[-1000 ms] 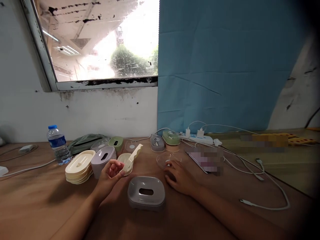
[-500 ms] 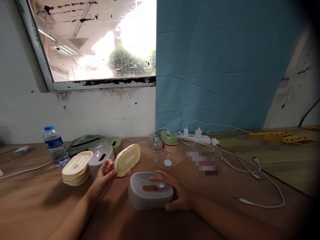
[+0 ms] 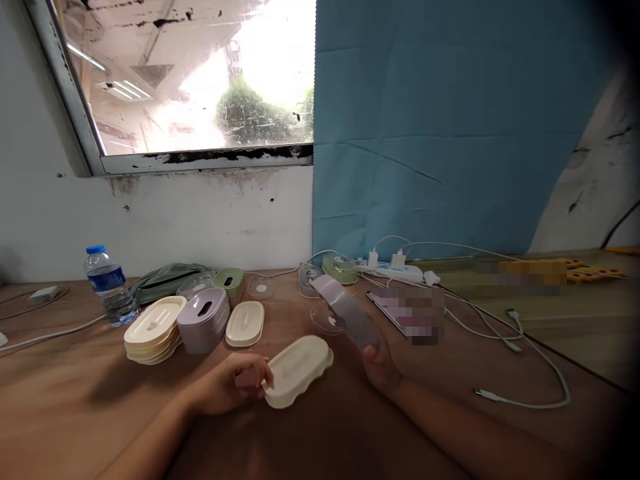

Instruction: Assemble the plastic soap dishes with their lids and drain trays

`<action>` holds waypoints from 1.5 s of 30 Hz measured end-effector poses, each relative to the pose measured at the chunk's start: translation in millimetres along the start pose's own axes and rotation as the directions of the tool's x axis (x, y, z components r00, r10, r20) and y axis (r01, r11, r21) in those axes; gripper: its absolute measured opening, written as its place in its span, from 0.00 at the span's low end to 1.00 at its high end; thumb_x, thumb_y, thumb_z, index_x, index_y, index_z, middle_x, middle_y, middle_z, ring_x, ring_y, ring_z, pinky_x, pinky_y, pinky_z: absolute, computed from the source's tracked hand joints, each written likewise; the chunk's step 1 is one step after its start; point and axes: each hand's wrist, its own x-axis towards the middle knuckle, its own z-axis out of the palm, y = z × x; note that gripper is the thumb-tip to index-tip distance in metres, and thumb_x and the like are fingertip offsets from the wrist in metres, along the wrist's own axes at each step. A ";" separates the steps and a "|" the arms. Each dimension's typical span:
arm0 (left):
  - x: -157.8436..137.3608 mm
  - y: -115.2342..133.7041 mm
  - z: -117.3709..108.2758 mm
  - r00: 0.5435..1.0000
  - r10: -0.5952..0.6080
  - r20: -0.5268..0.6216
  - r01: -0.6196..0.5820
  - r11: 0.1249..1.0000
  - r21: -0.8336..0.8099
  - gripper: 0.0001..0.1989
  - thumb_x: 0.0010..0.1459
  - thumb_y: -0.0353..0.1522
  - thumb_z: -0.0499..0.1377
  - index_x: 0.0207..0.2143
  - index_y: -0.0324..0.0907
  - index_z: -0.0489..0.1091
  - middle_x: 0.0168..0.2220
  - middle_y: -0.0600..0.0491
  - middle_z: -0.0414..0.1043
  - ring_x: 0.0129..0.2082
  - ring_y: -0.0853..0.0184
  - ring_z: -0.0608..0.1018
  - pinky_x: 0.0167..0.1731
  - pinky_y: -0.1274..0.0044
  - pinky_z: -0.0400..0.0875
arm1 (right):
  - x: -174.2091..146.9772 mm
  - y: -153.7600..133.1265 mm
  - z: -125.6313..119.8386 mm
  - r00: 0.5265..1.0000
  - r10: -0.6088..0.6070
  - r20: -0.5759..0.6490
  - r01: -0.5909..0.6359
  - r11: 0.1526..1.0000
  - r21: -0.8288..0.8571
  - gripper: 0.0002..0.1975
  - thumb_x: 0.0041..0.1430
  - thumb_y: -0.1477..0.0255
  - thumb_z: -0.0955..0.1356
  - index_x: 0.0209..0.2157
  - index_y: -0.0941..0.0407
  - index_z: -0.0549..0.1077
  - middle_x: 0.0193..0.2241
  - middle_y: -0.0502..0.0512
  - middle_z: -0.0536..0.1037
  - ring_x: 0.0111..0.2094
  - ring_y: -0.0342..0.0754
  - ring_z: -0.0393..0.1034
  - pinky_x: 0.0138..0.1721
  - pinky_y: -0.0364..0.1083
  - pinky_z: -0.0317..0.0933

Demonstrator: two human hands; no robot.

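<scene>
My left hand (image 3: 237, 383) pinches the near left end of a cream oval lid-like piece (image 3: 297, 370), low over the table in front of me. To its right, my right hand (image 3: 383, 370) grips the lower end of a grey tissue-box cover (image 3: 347, 310), raised and tilted steeply with its side wall toward me. Its slotted top is turned from view. A second cream piece (image 3: 245, 324) lies flat on the table behind. Left of that stand a stack of lilac slotted covers (image 3: 203, 323) and a stack of cream pieces (image 3: 153, 333).
A water bottle (image 3: 110, 287) and a green pouch (image 3: 167, 283) stand at the back left. Behind are a green slotted cover (image 3: 229, 281), clear lids and a green case (image 3: 341, 268). A phone-like item (image 3: 400, 313), a power strip (image 3: 395, 272) and white cables (image 3: 530, 408) lie at right.
My left hand has brought the cream piece down and to the right. My right hand has lifted the grey cover off the table and tipped it onto its side, further back and right.
</scene>
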 end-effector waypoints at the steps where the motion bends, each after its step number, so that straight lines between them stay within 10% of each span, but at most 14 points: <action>1: 0.7 1.4 0.0 0.999 0.034 0.036 -0.036 0.998 0.049 0.02 0.51 0.27 0.56 0.26 0.39 0.64 0.34 0.53 0.71 0.40 0.69 0.71 0.52 0.71 0.55 | -0.2 -2.1 -0.8 1.000 -0.013 0.008 0.013 1.000 0.011 0.33 0.47 0.47 0.59 0.50 0.53 0.61 0.41 0.59 0.70 0.47 0.58 0.61 0.47 0.56 0.56; 7: 3.7 -0.9 1.0 0.993 0.096 0.074 -0.106 0.985 0.135 0.04 0.50 0.25 0.54 0.24 0.39 0.64 0.34 0.50 0.72 0.44 0.66 0.68 0.45 0.75 0.62 | 1.6 -14.0 -0.6 0.945 -0.096 0.314 0.133 0.986 -0.098 0.35 0.45 0.47 0.62 0.51 0.53 0.60 0.49 0.60 0.62 0.49 0.59 0.58 0.48 0.54 0.54; 12: 3.0 -15.5 -3.0 0.993 0.021 -0.112 -0.014 0.998 0.064 0.08 0.48 0.20 0.49 0.25 0.38 0.63 0.32 0.52 0.68 0.34 0.70 0.70 0.36 0.78 0.65 | 1.8 -15.9 7.5 0.861 -0.106 0.498 0.235 0.951 -0.203 0.39 0.35 0.55 0.70 0.50 0.55 0.58 0.46 0.60 0.61 0.49 0.57 0.56 0.50 0.52 0.50; 19: 0.8 -23.9 -10.4 0.931 0.037 -0.363 0.067 0.960 0.272 0.11 0.47 0.20 0.45 0.29 0.39 0.64 0.30 0.53 0.66 0.32 0.70 0.69 0.34 0.79 0.63 | -6.0 -21.5 19.8 0.806 0.107 0.582 0.128 0.929 -0.348 0.41 0.26 0.63 0.74 0.45 0.54 0.57 0.45 0.57 0.58 0.47 0.53 0.56 0.48 0.49 0.52; 28: 1.5 -21.6 -7.4 0.964 0.057 -0.261 0.060 0.907 0.417 0.11 0.47 0.19 0.45 0.28 0.40 0.62 0.29 0.54 0.65 0.31 0.71 0.68 0.33 0.80 0.61 | -4.8 -33.4 21.2 0.756 0.286 0.589 0.015 0.892 -0.452 0.33 0.25 0.64 0.74 0.35 0.56 0.59 0.45 0.58 0.57 0.46 0.53 0.56 0.47 0.47 0.54; 45: 0.3 -19.6 -6.6 0.972 0.061 -0.226 0.054 0.882 0.467 0.10 0.51 0.22 0.46 0.27 0.40 0.64 0.29 0.53 0.66 0.31 0.70 0.68 0.33 0.79 0.62 | 2.4 -34.2 11.8 0.675 0.239 0.698 0.219 0.839 -0.499 0.36 0.24 0.61 0.73 0.39 0.58 0.62 0.46 0.59 0.56 0.47 0.54 0.57 0.47 0.49 0.55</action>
